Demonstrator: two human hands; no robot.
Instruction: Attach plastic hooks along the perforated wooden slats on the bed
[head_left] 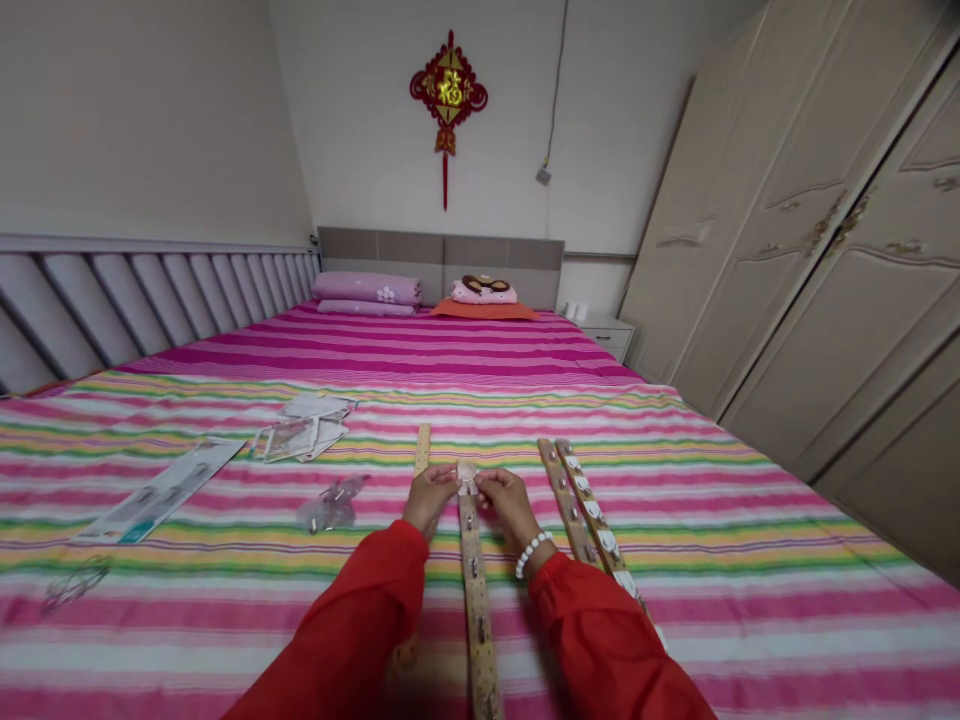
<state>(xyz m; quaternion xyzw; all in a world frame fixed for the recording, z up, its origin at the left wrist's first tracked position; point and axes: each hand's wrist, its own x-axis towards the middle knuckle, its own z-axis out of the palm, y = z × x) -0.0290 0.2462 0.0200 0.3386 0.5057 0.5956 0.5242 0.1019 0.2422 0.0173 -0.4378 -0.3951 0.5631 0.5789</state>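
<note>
Wooden strip (474, 590) between hands (430, 496) (508, 504), bag (337, 506) of hardware (327, 518)

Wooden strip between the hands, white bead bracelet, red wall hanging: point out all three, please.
Wooden strip (476, 598): head view, bare wood partway along it.
White bead bracelet (531, 548): head view, beads across the wrist.
Red wall hanging (450, 88): head view, gold character at its center.
</note>
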